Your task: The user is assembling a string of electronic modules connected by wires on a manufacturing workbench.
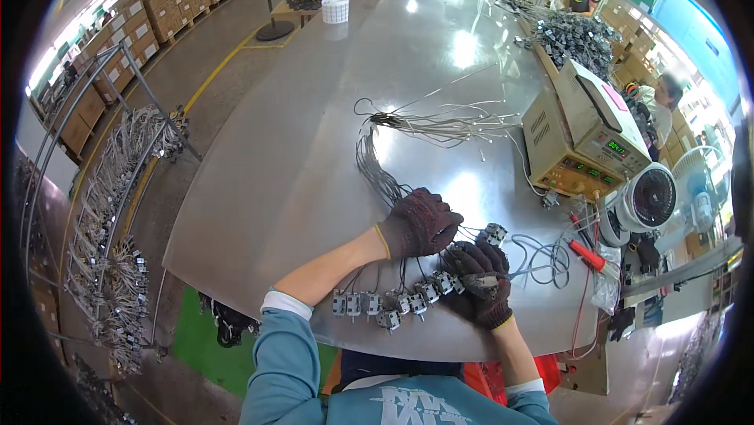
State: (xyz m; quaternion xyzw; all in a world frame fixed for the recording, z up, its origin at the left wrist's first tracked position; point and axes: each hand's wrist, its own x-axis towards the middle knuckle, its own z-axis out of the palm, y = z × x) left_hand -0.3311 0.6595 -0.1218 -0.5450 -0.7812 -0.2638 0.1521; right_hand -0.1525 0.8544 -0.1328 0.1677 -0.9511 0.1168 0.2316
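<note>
Head view, clock centred on the hands, 12 straight away from the person. Left hand (422,223), gloved, lies over the thin grey cables (377,170); its fingers are bent, but whether they pinch a cable, cannot tell. Right hand (474,266), gloved, just toward 4, fingers seemingly curled around a dark grey block (485,288) with a lead toward 3. Grey plugs (393,302) sit in an uneven row at 7 to 8, near the table edge; one single plug (495,234) at 2, beside the right fingers. Cables run toward 11, loose ends fanned at 12. Stacked bench instruments (589,130) at 2, displays lit; red-handled probe (587,254) at 3. Step in hand, as judged: working through the plugs singly, perhaps checking them. Next move calls for isolating one plug, aligning its pins squarely, and keeping the cables untangled.
</note>
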